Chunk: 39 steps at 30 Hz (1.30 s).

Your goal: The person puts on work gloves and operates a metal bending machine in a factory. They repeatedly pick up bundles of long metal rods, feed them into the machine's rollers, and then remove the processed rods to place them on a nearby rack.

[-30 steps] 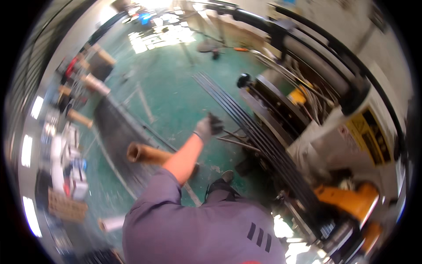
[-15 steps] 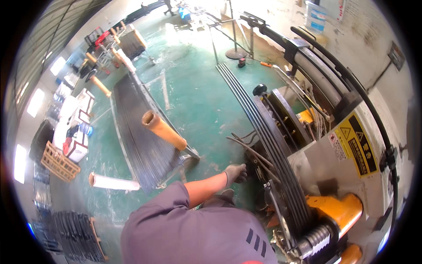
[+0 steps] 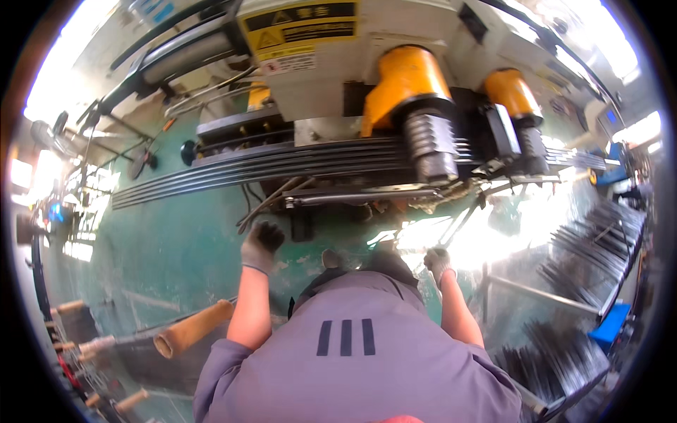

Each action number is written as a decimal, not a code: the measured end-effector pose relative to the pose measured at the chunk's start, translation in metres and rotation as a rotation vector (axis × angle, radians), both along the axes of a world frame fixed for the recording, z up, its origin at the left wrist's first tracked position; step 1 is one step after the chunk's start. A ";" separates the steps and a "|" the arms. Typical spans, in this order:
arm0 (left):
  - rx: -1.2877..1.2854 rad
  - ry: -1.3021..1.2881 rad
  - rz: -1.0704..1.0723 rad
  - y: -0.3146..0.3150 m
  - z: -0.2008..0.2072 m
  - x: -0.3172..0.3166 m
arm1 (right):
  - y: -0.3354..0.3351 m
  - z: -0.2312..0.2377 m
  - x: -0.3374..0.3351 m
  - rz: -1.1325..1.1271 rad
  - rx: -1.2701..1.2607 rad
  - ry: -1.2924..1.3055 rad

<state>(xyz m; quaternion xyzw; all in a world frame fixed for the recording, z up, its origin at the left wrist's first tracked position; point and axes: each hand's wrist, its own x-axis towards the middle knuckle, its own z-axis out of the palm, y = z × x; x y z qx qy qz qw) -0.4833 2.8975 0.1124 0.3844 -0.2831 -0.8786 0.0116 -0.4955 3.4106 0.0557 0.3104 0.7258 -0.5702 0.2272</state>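
Observation:
Both hands wear grey work gloves. My left hand (image 3: 262,245) is closed in a loose fist, with nothing showing in it, just below the ends of some bent rods (image 3: 271,202) at the machine's front. Lower right, my right hand (image 3: 438,261) is curled closed beside my body; no object shows in it, and glare blurs its edges. In front of me, several long dark metal strips (image 3: 282,166) run side by side through the machine, beneath a ribbed metal roller (image 3: 431,144) with an orange housing (image 3: 410,74). A bar (image 3: 363,197) runs along the near side.
A cardboard tube (image 3: 192,329) sticks up from a rack at lower left. Bundles of dark strips (image 3: 553,359) lie on racks at the right, near a blue part (image 3: 611,326). Green floor (image 3: 166,243) shows left of my left hand.
My view has turned right to face the machine squarely. My left hand has drawn back from the machine's rods. My right hand, hidden before, now shows.

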 end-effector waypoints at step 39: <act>-1.073 0.666 0.217 0.057 0.406 -0.150 | 0.006 0.187 -0.216 -0.549 -0.680 0.698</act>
